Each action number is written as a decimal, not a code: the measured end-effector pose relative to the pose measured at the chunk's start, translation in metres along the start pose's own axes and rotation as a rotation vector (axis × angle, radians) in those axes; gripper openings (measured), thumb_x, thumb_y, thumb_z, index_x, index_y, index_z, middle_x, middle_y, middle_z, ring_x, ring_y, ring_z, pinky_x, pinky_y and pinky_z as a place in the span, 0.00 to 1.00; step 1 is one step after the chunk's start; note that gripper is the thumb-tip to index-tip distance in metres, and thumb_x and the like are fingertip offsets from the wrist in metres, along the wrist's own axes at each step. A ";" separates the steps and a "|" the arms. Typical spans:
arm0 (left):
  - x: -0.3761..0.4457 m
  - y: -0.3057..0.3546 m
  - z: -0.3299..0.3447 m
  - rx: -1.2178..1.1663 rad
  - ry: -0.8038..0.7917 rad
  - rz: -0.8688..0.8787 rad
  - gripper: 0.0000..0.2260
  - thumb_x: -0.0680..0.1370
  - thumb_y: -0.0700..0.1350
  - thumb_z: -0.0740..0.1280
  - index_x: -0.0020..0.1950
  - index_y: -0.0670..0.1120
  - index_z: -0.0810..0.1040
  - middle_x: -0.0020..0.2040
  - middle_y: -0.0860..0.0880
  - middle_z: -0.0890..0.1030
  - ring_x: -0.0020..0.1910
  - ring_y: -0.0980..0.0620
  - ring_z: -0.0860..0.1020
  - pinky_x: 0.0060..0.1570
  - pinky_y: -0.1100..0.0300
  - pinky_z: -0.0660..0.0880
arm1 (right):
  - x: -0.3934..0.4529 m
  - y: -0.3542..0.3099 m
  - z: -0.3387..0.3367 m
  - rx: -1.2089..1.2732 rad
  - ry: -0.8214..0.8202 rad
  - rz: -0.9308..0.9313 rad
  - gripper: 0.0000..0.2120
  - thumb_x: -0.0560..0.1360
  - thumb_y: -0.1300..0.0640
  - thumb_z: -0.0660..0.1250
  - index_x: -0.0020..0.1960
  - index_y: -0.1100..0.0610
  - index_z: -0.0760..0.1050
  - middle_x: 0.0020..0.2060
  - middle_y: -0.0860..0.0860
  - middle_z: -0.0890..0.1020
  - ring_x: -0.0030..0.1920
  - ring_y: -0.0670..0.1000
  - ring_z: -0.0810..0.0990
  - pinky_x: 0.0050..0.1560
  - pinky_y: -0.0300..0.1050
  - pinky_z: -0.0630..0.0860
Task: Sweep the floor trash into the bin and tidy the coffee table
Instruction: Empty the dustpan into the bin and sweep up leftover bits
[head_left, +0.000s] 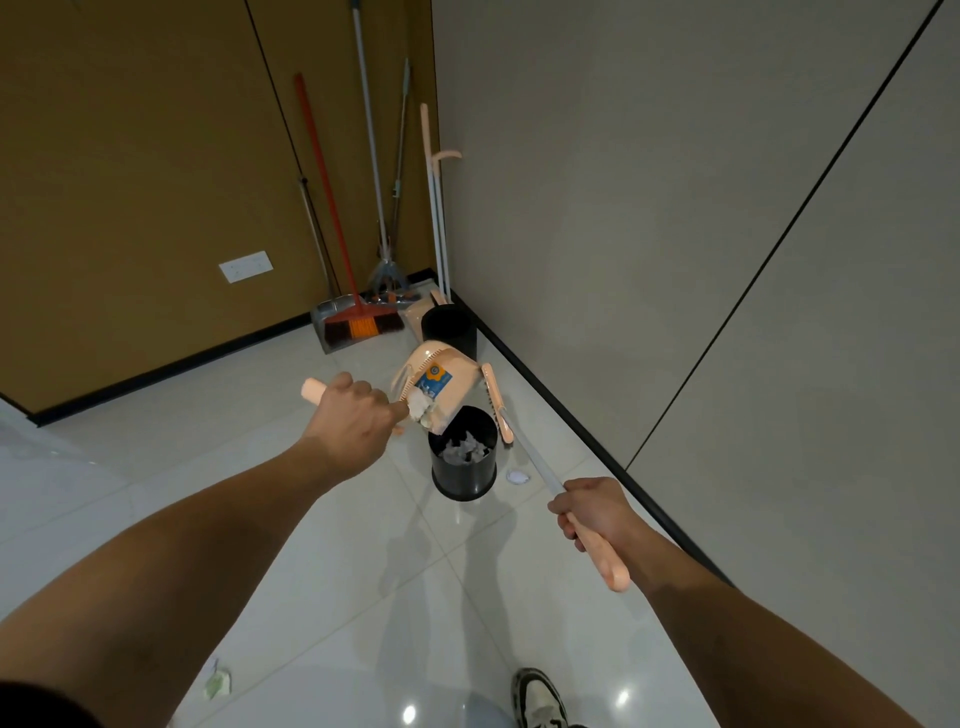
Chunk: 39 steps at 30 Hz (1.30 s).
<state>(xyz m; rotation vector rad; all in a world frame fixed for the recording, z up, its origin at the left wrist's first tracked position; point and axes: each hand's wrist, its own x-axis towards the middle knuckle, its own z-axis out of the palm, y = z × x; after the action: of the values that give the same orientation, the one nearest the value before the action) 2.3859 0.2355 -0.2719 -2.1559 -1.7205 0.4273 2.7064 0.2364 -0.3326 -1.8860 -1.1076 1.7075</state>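
Note:
My left hand (349, 415) grips the peach handle of a peach dustpan (441, 384), which is tilted over a black bin (464, 470). Crumpled white paper (422, 406) sits at the pan's lower lip, just above the bin's rim. More crumpled paper lies inside the bin. My right hand (592, 512) holds the handle of a peach broom (497, 410); its head hangs beside the pan, right of the bin. A small white scrap (517, 477) lies on the floor right of the bin. A greenish scrap (217, 683) lies on the tiles near my left arm.
A second black bin (449, 325) stands in the corner behind. An orange broom (358, 322), a grey dustpan (327, 325), a mop (387, 280) and another peach broom set (434, 208) lean against the walls. My shoe (540, 699) shows at the bottom. The grey wall runs close on the right.

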 end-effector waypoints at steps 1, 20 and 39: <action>-0.002 -0.002 0.002 0.000 -0.001 0.004 0.09 0.77 0.46 0.64 0.56 0.54 0.76 0.42 0.52 0.81 0.41 0.50 0.77 0.45 0.55 0.69 | 0.000 0.000 0.001 0.000 0.000 0.000 0.06 0.69 0.68 0.70 0.36 0.61 0.75 0.25 0.57 0.74 0.23 0.53 0.72 0.24 0.39 0.68; 0.000 -0.011 -0.001 0.060 0.002 0.000 0.11 0.77 0.45 0.64 0.58 0.54 0.75 0.46 0.51 0.82 0.44 0.49 0.77 0.46 0.54 0.68 | 0.006 -0.007 -0.002 0.061 0.022 0.001 0.08 0.69 0.68 0.72 0.41 0.58 0.75 0.26 0.58 0.76 0.23 0.53 0.72 0.24 0.39 0.68; -0.046 -0.043 0.062 -0.374 -0.085 -0.699 0.07 0.77 0.49 0.61 0.47 0.48 0.76 0.36 0.45 0.76 0.34 0.41 0.74 0.34 0.57 0.68 | 0.024 0.019 0.028 -0.019 0.151 0.089 0.03 0.73 0.67 0.70 0.44 0.68 0.81 0.28 0.58 0.78 0.23 0.53 0.75 0.25 0.40 0.72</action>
<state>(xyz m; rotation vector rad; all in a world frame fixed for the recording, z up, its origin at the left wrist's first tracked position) 2.3117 0.2044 -0.3069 -1.5856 -2.5998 0.0014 2.6845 0.2354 -0.3679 -2.0665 -0.9997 1.5739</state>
